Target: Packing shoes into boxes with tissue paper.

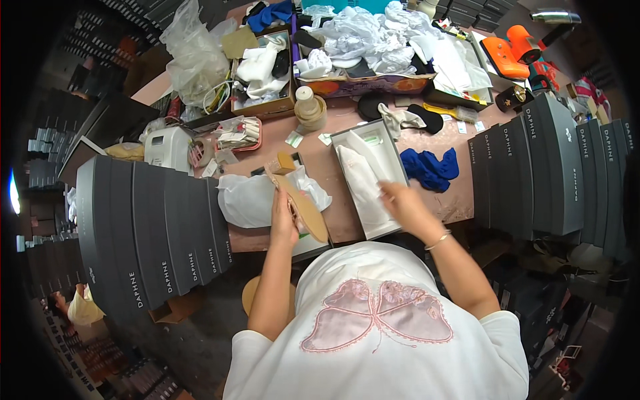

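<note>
My left hand point(285, 223) is wrapped round a shoe point(307, 212) with a tan sole and block heel; the sole faces right and the heel is at the far end. Most of its upper is hidden. White tissue paper point(248, 200) lies spread under and beside it. To the right stands an open shoe box point(392, 159), dark outside and white inside. A long bundle of white tissue paper point(359, 175) lies along its left side. My right hand point(408, 208) is over the box's right edge, fingers bent together at the bundle's edge.
Stacked dark shoe boxes flank me at left point(150, 227) and right point(520, 173). A blue cloth point(432, 168) lies right of the open box. Farther back are a pump bottle point(309, 110), a carton point(363, 87) heaped with crumpled paper, and an orange tape dispenser point(505, 59).
</note>
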`<state>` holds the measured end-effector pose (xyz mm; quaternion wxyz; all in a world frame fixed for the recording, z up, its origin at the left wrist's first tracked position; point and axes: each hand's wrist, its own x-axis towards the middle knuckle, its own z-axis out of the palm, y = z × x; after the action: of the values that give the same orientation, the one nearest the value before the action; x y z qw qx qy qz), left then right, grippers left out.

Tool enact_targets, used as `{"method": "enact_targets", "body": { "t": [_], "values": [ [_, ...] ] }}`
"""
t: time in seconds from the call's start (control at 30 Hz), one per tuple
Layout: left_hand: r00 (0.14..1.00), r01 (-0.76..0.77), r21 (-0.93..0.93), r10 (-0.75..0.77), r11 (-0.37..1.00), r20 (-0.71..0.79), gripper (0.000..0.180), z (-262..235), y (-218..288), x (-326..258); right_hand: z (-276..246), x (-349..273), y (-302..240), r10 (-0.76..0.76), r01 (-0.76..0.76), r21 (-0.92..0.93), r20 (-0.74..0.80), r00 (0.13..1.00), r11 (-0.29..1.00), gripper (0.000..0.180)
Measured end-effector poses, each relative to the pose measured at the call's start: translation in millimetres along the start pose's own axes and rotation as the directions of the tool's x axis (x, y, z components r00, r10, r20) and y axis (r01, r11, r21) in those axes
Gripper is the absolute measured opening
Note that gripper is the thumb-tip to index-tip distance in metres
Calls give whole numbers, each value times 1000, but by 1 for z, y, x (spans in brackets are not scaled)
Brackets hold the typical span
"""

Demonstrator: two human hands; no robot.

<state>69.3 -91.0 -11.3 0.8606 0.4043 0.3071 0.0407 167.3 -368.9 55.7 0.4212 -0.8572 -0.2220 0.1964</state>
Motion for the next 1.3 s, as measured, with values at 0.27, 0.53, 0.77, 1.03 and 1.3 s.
{"method": "enact_targets", "body": {
  "t": [0.27,0.53,0.77,1.03,1.3],
  "values": [
    [944,-330,648,260,686,206,80,45,-21,-38,85,27,92,27,-42,-222,-70,997,974,22],
    [897,-379,360,242,853,369,88,105,-27,-65,34,11,-27,34,32,308,-206,978,951,25],
    [812,-80,-34,84,996,578,81,99,22,-61,-48,43,-62,-688,585,-513,-16,725,628,25],
    [981,-177,60,171,982,90,56,83,-41,-76,24,3,-81,-482,409,-372,-127,867,834,14],
    [928,-355,237,309,904,210,49,64,-52,-39,54,-21,-120,-230,217,419,-22,973,882,17]
  ]
}}
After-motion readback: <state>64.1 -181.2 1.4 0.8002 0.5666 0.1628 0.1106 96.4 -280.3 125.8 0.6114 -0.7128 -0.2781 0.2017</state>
